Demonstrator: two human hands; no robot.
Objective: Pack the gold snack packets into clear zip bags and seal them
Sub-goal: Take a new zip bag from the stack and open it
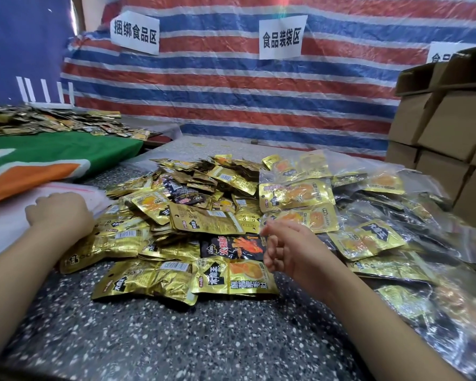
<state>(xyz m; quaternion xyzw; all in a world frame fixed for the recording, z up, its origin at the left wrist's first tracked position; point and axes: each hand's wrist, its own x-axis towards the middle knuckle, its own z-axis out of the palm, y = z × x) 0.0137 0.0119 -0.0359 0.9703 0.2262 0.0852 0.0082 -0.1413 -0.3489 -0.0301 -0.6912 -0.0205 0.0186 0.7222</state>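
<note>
A heap of loose gold snack packets (193, 213) covers the middle of the speckled table (176, 339). Among them lies one black packet with a red picture (232, 246). To the right are several clear zip bags filled with gold packets (368, 215). A stack of empty clear zip bags (94, 199) lies at the left. My left hand (57, 210) rests on that stack with its fingers curled; whether it grips a bag is hidden. My right hand (289, 250) hovers over the near edge of the heap, fingers loosely curled, holding nothing.
Stacked cardboard boxes (445, 127) stand at the right edge. A green and orange cloth (52, 158) lies at the left, with another spread of gold packets (52, 123) behind it. A striped tarp with paper signs (259, 92) closes off the back.
</note>
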